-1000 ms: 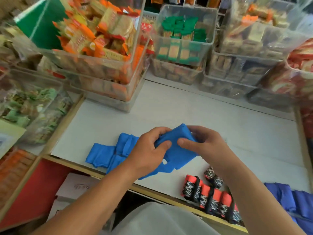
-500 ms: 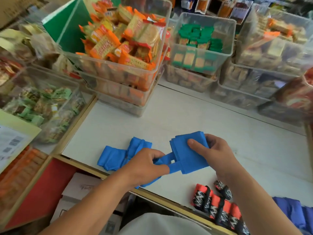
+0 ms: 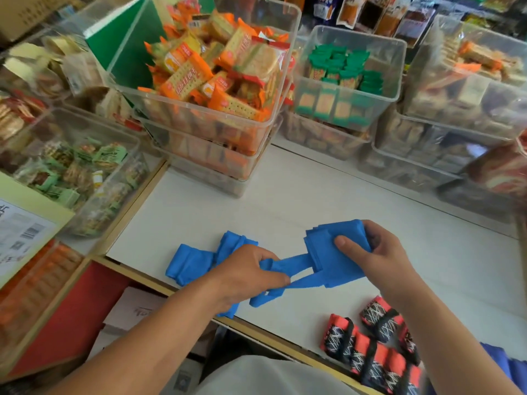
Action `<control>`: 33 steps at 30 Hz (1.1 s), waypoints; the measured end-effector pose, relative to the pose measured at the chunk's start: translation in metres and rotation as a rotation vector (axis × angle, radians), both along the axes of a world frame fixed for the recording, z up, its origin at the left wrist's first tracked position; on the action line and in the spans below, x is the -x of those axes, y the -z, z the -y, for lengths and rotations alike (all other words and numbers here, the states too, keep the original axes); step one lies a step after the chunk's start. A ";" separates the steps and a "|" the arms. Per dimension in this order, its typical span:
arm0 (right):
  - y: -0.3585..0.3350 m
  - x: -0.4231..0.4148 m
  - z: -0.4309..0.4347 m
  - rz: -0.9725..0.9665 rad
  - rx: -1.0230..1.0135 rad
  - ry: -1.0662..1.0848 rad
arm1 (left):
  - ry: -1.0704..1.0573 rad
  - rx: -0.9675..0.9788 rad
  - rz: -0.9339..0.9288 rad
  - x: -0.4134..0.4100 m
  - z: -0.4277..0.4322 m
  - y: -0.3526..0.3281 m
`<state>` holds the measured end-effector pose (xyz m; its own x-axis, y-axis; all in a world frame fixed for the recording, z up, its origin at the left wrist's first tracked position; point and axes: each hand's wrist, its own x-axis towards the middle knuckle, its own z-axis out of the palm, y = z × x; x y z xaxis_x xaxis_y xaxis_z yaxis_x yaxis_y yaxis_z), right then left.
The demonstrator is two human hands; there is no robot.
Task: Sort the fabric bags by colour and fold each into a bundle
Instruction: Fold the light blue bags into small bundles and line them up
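Note:
A folded blue fabric bag is held just above the white counter. My right hand grips its folded body, thumb on top. My left hand grips the bag's two handle straps, pulled out to the left. Two folded blue bundles lie on the counter to the left, partly behind my left hand. Several red-and-black patterned bundles lie near the counter's front edge at the right.
Clear plastic bins of snack packs stand stacked along the back and left of the counter. Dark blue fabric shows at the bottom right corner. A red box side sits below the counter at the left.
My hands have moved apart: the left hand has drawn the handle straps out to the left while the right hand keeps hold of the folded body.

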<state>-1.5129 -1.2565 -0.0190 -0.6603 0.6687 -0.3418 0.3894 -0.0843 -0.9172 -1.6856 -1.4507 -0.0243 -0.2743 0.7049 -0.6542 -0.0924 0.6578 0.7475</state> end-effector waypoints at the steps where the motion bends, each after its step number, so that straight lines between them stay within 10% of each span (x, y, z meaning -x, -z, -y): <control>1: 0.001 -0.003 -0.003 -0.003 -0.001 0.019 | -0.034 -0.007 0.039 0.003 0.002 -0.001; 8: 0.017 -0.032 -0.026 0.061 -0.068 0.133 | -0.442 -0.237 0.348 0.014 0.021 0.005; 21: 0.001 -0.005 -0.032 0.149 0.058 0.048 | 0.459 -0.652 -1.094 -0.031 -0.016 0.046; 33: 0.016 -0.016 -0.048 0.272 0.097 0.092 | 0.295 -0.264 -0.165 -0.016 0.001 -0.017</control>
<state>-1.4965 -1.2082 -0.0354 -0.4738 0.6771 -0.5631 0.6064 -0.2128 -0.7661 -1.6693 -1.4520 -0.0077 -0.1217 0.9062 -0.4048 0.2056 0.4221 0.8829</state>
